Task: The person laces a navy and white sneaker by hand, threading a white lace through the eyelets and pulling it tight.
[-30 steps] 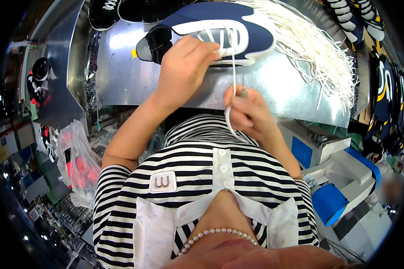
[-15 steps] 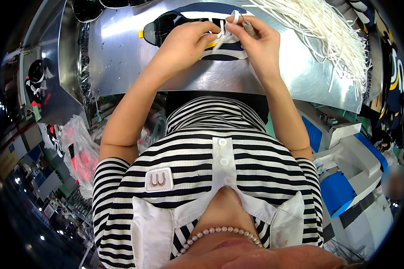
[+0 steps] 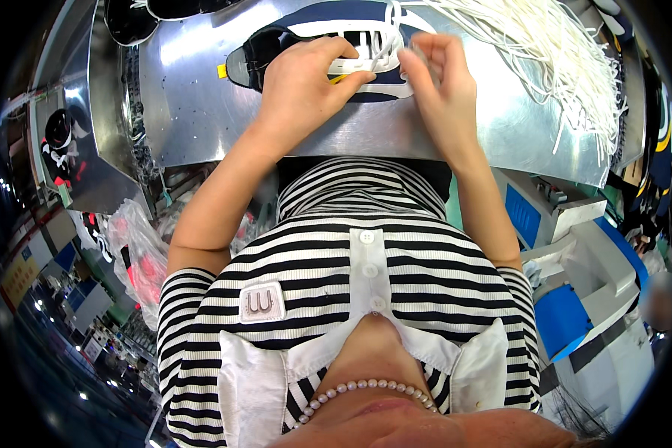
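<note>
One shoe [image 3: 328, 45], two hands, many white laces [image 3: 567, 52]

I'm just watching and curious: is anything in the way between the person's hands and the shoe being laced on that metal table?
Nothing visible is. The left hand rests directly on the dark blue and white shoe, and the right hand pinches the white lace just above it. The pile of loose white laces lies off to the right, clear of both.

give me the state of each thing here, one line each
shoe: lying on its side on the metal table, partly laced
lace: pinched at the eyelets
left hand: pressing on the shoe
right hand: gripping the lace
spare laces: loose pile
</note>
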